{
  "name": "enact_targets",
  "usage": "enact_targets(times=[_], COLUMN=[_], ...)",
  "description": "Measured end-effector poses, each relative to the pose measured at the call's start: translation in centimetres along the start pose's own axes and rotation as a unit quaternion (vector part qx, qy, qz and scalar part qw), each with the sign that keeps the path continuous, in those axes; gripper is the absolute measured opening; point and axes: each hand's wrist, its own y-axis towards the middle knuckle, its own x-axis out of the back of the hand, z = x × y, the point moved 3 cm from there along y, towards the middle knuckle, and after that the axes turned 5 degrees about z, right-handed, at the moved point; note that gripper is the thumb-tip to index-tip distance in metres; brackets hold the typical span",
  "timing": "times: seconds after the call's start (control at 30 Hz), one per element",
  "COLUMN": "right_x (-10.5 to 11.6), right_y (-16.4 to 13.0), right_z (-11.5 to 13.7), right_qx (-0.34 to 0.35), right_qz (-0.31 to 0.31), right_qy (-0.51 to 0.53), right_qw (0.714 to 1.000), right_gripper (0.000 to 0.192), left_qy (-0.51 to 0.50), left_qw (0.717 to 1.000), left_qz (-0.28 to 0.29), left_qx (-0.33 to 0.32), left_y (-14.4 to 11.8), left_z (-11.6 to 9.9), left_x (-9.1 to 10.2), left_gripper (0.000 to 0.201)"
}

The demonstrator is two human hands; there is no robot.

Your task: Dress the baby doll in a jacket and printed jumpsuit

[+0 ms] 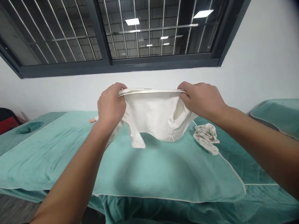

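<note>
A small white garment [154, 115] hangs stretched between both hands above the green-covered bed [163, 174]. My left hand [112, 104] pinches its upper left edge, with a sleeve-like strip dangling just beside it. At the upper right edge, my right hand [201, 98] grips the same garment between thumb and fingers. The lower right part of the garment folds open, showing its inside. Behind my left wrist, something like a small doll's hand [93, 119] with a white cuff sticks out; the rest is hidden. Below my right forearm lies a crumpled whitish cloth [206, 137].
A white wall [257, 46] rises behind the bed, with a dark-framed barred window [151, 60] above. To the left, the bed cover has a round opening [29, 127], near a red and black item [9, 121]. A green cushion [277, 115] sits at the right.
</note>
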Motion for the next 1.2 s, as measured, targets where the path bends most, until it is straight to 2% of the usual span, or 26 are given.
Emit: enact_targets(times=[0.1,0.2,0.3,0.4,0.47,0.53,0.67,0.73,0.83,1.0,1.13,1.2], right_x=[-0.2,-0.5,-1.3,-3.4,-5.1,-6.4,-6.5,-5.8,-4.6,-3.6,-4.8,-5.2], right_y=[-0.4,-0.7,-1.2,-2.2,-2.9,-3.4,-3.2,-2.9,-2.7,-2.9,-4.4,-5.3], right_z=[-1.2,-1.6,-0.7,0.9,1.8,2.3,2.0,1.7,1.5,0.3,-2.4,-3.4], right_qx=[-0.009,-0.028,-0.002,0.026,0.039,0.058,0.047,0.003,-0.05,-0.041,-0.077,-0.084], right_qz=[-0.001,0.048,0.105,0.162,0.206,0.226,0.164,0.133,0.113,0.102,0.135,0.151], right_qy=[0.018,0.069,0.125,0.135,0.128,0.145,0.253,0.309,0.321,0.165,0.122,0.129], right_qw=[1.0,0.996,0.987,0.977,0.969,0.962,0.952,0.942,0.939,0.98,0.98,0.977], right_gripper=[0.027,0.028,0.028,0.031,0.029,0.022,0.019,0.017,0.014,0.004,0.027,0.036], left_qy=[-0.011,-0.05,-0.121,-0.189,-0.195,-0.152,0.027,0.11,0.172,0.137,0.032,-0.04], left_qw=[1.0,0.998,0.989,0.972,0.968,0.977,0.993,0.988,0.977,0.985,0.991,0.984], left_qz=[0.016,0.038,0.074,0.131,0.151,0.151,0.103,0.077,0.087,0.105,0.12,0.155], left_qx=[0.021,0.027,0.041,0.048,0.04,0.019,-0.056,-0.079,-0.092,-0.023,0.045,0.08], left_y=[0.4,0.3,-0.2,-1.1,-1.5,-1.8,-2.0,-2.2,-2.6,-2.8,-3.1,-3.5], left_z=[1.6,2.0,1.0,-0.7,-1.3,-1.4,-0.8,-0.5,-0.1,1.8,3.9,5.0], left_x=[0.1,0.0,-0.7,-1.7,-2.4,-2.7,-2.9,-3.3,-4.4,-5.7,-5.4,-5.2], left_gripper=[0.029,0.029,0.026,0.024,0.024,0.024,0.026,0.032,0.037,0.033,0.025,0.021])
